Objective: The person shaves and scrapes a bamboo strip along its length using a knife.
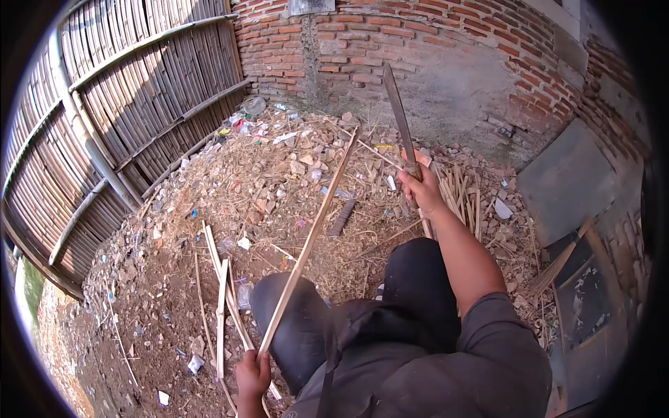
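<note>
My left hand (252, 376) is closed around the lower end of a long split bamboo strip (306, 245), which slants up and away across my left knee. In my right hand (422, 188) is a machete (398, 104), gripped by its handle with the dark blade pointing up toward the brick wall. The strip's far tip lies left of the blade, apart from it. A pile of pale split strips (460, 191) lies just beyond my right hand. Several more strips (221, 313) rest on the ground beside my left leg. Between the strip and my right knee lies a short dark ridged piece (341, 217).
Stones, dry straw and litter cover the ground (209, 202). A bamboo fence (139, 90) stands at the left and a brick wall (432, 63) at the back. Flat grey sheets (568, 181) and a twig broom (554, 268) are at the right.
</note>
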Demonstrator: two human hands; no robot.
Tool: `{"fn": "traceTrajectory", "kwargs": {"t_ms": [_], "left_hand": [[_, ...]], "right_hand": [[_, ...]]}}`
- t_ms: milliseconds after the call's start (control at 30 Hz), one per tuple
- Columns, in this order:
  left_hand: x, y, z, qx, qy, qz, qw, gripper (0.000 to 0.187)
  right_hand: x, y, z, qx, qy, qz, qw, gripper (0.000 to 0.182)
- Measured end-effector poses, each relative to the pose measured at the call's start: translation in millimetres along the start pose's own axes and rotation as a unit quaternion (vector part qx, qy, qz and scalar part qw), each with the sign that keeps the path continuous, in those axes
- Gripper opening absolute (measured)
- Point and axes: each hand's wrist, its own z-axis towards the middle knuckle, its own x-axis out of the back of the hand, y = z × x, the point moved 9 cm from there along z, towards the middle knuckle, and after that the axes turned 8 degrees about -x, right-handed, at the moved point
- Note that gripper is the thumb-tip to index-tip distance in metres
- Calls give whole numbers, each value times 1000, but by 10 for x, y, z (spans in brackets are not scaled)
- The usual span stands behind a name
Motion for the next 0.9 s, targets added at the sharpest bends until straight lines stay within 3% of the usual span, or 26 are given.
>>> {"fn": "traceTrajectory", "kwargs": {"t_ms": [167,200,300,633,767,900], "left_hand": [[41,16,-16,-34,28,-13,999,25],[36,7,-21,-34,29,-15,999,24],[25,6,-49,-32,41,-23,998,23],[-80,-57,-198,-40,52,-6,998,22],[-132,-105,-255,-34,31,14,999,23],[-159,-122,-294,-21,25,29,999,23]], "right_hand": [[373,-101,-170,2,37,-78,996,30],[439,-140,-226,-22,48,-155,986,33],[378,-422,-425,59,58,-357,930,36],[-372,-296,-636,34,-71,-464,883,41],[-734,-266,-675,117,-127,-481,859,32],[-943,-116,-587,142,-176,-489,843,29]]}}
